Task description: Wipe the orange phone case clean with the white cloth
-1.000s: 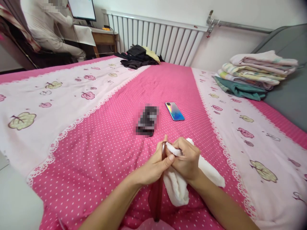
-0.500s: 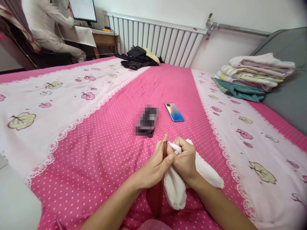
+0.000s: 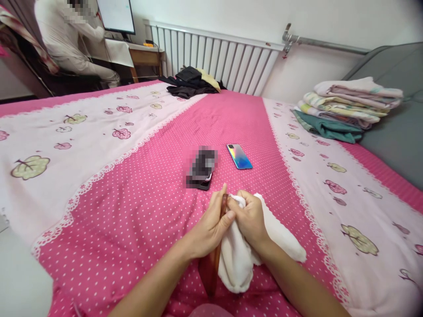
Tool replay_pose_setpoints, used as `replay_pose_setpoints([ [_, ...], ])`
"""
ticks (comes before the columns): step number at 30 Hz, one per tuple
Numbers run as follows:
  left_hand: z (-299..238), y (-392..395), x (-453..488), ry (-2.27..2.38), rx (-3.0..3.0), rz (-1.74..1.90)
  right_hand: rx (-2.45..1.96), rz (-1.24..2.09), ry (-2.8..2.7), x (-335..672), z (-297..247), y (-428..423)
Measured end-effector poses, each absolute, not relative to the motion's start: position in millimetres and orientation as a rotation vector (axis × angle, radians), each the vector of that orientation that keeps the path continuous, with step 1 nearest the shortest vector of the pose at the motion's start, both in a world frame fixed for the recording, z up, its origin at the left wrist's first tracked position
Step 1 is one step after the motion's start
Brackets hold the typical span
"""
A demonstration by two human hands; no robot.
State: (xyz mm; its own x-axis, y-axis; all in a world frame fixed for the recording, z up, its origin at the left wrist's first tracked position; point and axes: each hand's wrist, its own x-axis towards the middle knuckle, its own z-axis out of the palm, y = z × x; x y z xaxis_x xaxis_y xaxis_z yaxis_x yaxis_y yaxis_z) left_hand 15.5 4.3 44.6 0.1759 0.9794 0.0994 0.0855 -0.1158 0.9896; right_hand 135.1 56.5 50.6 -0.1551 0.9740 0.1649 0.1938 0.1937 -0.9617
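Note:
My left hand is closed round a flat reddish-brown object, held on edge so that its lower part shows under my wrist; its exact kind I cannot make out. Bunched in my right hand is a white cloth, pressed against the upper end of the brown object. The cloth hangs down and spreads out to the right beneath my forearm. Both hands touch each other. Beyond them, a blue-silver phone lies back up, and a dark, partly blurred item lies on another dark thing.
The bed has a pink dotted cover with lace edges. Folded linens are stacked at the right by a grey headboard. Dark clothes lie at the far edge before a radiator. A person sits at a desk.
My hands have shifted slightly left and closer together, with the cloth and the brown object. My right hand has turned a little, its grip on the cloth kept.

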Motion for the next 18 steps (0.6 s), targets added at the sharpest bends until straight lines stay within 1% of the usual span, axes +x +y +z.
replay_pose_setpoints([
  [4, 42.4, 12.1, 9.3, 1.073, 1.089, 1.264, -1.107, 1.288, -1.441, 136.1, 50.3, 64.3],
  [7, 44.6, 20.2, 1.7, 0.924, 0.72, 1.355, -0.97, 1.552, -1.249, 139.5, 52.3, 70.1],
  [11, 51.9, 26.6, -7.5, 0.689, 0.501, 1.453, -0.799, 1.893, -1.063, 144.1, 53.5, 78.4],
  [15, 59.1, 25.5, -12.1, 0.547, 0.378, 1.454, -0.643, 2.058, -0.934, 148.1, 50.3, 84.6],
  [18, 61.6, 24.1, -14.9, 0.433, 0.339, 1.422, -0.489, 2.126, -0.944, 151.6, 46.6, 85.0],
])
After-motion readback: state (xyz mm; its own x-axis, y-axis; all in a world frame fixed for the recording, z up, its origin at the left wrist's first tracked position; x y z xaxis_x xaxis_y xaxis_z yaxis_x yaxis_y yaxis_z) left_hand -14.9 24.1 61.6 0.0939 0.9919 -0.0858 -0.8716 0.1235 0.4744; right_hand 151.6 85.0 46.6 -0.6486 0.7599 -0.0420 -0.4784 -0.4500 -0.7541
